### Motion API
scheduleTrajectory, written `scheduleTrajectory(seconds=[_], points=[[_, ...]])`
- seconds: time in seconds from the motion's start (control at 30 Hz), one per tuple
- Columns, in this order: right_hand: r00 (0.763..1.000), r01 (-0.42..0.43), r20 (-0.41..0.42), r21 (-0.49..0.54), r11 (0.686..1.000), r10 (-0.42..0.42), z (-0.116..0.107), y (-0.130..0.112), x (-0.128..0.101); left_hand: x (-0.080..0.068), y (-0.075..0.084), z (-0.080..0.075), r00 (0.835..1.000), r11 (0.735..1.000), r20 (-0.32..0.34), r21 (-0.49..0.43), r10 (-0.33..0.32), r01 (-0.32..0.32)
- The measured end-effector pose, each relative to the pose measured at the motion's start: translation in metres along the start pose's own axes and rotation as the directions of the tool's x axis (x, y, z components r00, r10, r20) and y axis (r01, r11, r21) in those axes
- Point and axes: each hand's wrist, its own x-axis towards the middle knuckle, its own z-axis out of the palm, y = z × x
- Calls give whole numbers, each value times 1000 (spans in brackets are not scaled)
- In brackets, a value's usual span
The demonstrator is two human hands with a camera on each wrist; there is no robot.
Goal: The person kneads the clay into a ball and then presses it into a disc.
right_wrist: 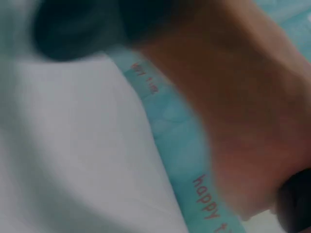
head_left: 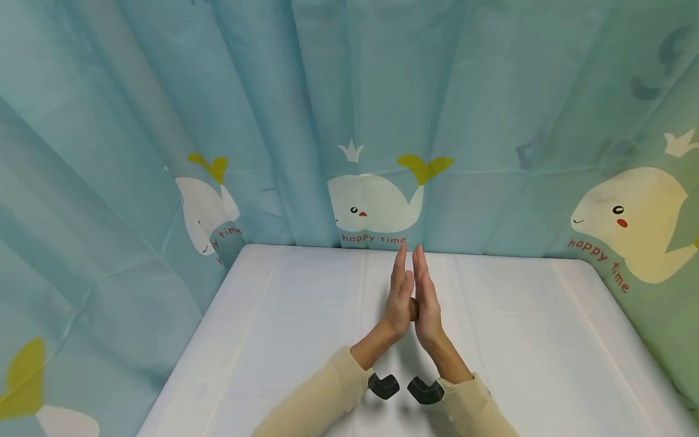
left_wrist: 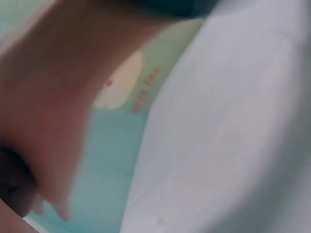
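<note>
Above the white table, my left hand (head_left: 400, 303) and right hand (head_left: 427, 306) stand upright with palms facing each other and fingers straight. Between the palms sits a small brown rounded thing (head_left: 414, 309), pressed from both sides and mostly hidden; its kind cannot be told. The left wrist view shows a dark rounded thing (left_wrist: 15, 184) against the palm, at the lower left edge. A similar dark rounded thing (right_wrist: 296, 201) lies at the lower right edge in the right wrist view. Both wrist views are blurred.
A white-covered table (head_left: 306, 303) lies beneath the hands. Around it hangs a blue-green curtain (head_left: 491, 121) printed with whales and the words "happy time". Black wrist devices (head_left: 384, 386) stick out from the beige sleeves (head_left: 327, 394), close to each other.
</note>
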Motion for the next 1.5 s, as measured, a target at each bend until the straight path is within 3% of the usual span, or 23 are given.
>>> scheduleTrajectory(seconds=[0.13,0.33,0.5,0.67,0.83,1.1,1.17,1.33,1.5], points=[[998,-58,-9,47,997,58,-5,-3,5,-11,3,3,1000,999,23,45,9,-10],[996,-91,-16,61,994,93,-9,5,6,-11,12,3,999,992,34,-126,-11,15],[994,-112,11,45,993,111,-2,8,2,3,14,-3,997,959,-37,-277,-66,53],[999,-46,25,14,999,45,4,3,2,15,4,-6,997,976,-48,-210,-63,51],[1000,-15,11,-31,999,15,2,-4,8,14,-2,-2,995,975,-36,-207,-92,82],[995,-60,-84,-49,997,56,-18,2,14,-4,14,9,990,963,48,-227,-136,143],[994,-67,-92,-29,997,64,-22,6,13,-5,19,10,992,965,56,-232,-112,122],[994,-88,-57,35,996,90,-15,12,7,6,25,5,996,959,15,-271,-86,86],[998,-63,-31,2,998,63,-3,13,0,16,12,1,994,982,-38,-162,-104,96]])
